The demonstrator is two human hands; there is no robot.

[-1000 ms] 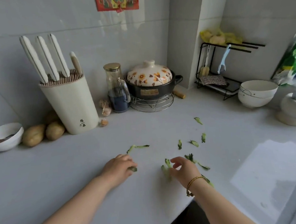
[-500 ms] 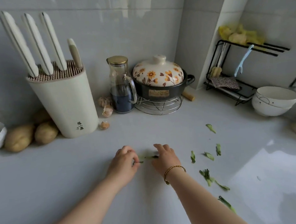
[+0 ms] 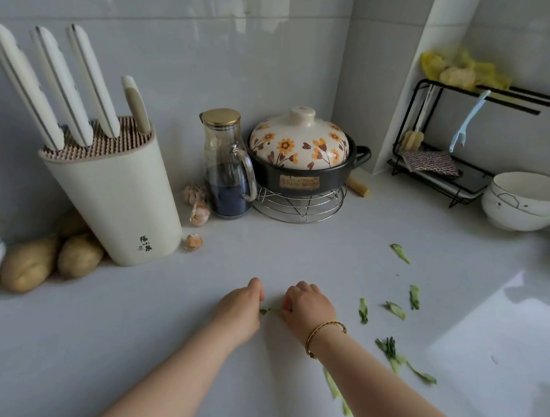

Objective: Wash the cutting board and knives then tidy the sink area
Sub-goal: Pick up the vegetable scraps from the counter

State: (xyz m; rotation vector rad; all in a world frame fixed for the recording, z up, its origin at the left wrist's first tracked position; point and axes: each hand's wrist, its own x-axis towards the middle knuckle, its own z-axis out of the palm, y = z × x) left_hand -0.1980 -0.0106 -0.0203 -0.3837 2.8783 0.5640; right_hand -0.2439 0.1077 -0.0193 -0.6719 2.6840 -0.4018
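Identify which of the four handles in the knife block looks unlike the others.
The rightmost handle in the knife block: it is short with a tan face, while the other three handles are long and plain white.

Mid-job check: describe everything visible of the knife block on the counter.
The knife block is a cream, rounded tub, plastic-looking, standing upright on the counter near the wall. Its top is packed with pinkish rods; four pale knife handles stick out, leaning left, the rightmost shorter. Dark characters are printed low on its front. Potatoes lie against its left side.
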